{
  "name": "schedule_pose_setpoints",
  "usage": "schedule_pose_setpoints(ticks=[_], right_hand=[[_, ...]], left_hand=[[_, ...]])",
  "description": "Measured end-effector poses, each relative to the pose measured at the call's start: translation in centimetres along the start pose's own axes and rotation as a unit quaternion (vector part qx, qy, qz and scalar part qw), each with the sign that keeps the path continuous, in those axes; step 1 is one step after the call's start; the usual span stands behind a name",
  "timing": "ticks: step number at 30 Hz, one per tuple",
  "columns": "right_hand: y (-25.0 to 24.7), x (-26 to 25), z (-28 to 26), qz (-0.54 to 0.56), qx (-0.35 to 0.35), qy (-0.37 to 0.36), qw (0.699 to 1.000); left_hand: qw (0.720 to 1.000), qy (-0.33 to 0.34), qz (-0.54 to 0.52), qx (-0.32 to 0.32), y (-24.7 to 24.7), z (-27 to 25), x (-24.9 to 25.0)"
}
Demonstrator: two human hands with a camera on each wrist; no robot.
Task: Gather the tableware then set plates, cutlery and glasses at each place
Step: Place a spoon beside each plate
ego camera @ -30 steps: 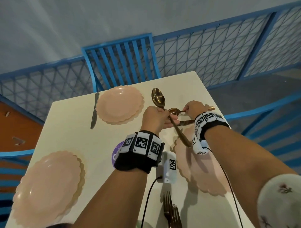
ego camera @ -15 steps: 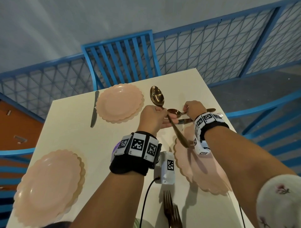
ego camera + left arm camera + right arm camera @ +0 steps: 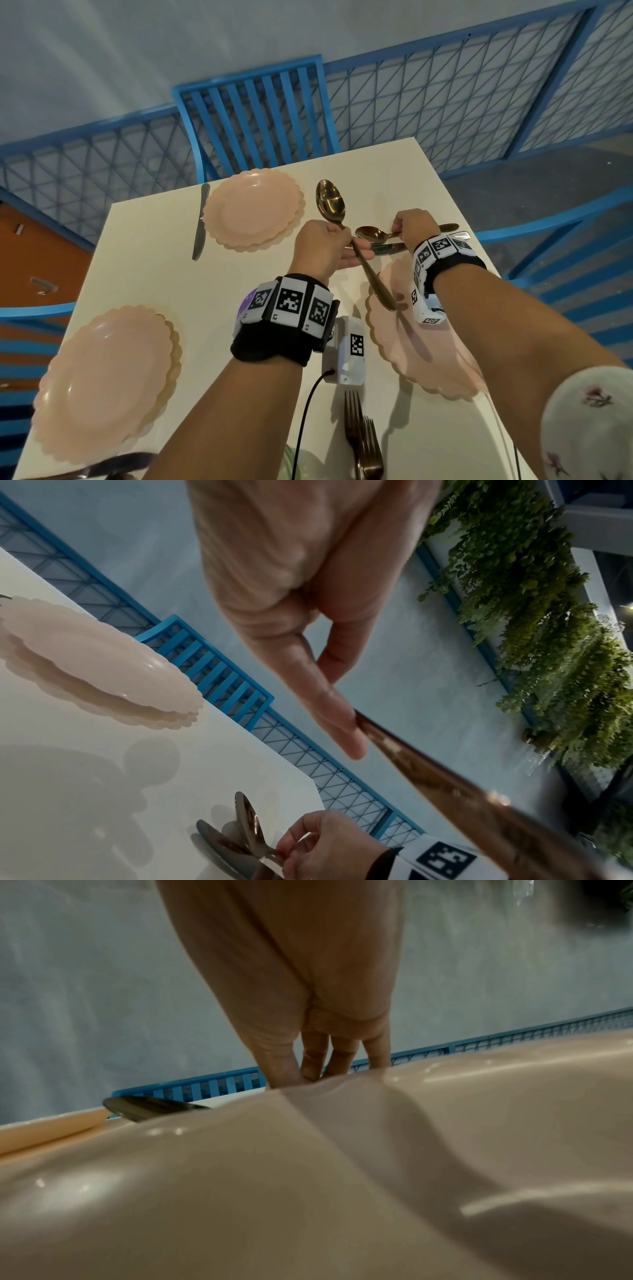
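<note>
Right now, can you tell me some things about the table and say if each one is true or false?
1. The left hand holds a big spoon. True.
2. A knife lies beside the far plate. True.
3. The right hand is empty. False: it pinches a small spoon.
4. The plates are blue. False: they are pink; the chair is blue.
5. The forks lie on the near plate. False: they lie on the table.
</note>
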State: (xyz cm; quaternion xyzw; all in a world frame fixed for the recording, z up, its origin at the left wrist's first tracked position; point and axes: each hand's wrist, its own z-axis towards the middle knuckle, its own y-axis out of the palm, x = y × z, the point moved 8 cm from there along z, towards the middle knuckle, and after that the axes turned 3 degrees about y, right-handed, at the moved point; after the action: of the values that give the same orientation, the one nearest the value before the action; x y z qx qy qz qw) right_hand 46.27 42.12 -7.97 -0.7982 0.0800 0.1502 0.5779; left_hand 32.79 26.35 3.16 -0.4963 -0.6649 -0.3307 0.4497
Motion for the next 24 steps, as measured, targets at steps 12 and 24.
schedule_pose_setpoints(ticks=[12,24], right_hand=[[-0.12,0.19,-0.42,-0.001,0.005,-0.004,1.000],[-0.43,-0.09,-0.87,-0.006,-0.002,0.001,1.000]], left_hand=[[1.000,-0.001,-0.004,0.000,0.24,-0.24,-0.18],[1.000,-0.001,-0.004,-0.005,0.07,-0.60,-0.25]])
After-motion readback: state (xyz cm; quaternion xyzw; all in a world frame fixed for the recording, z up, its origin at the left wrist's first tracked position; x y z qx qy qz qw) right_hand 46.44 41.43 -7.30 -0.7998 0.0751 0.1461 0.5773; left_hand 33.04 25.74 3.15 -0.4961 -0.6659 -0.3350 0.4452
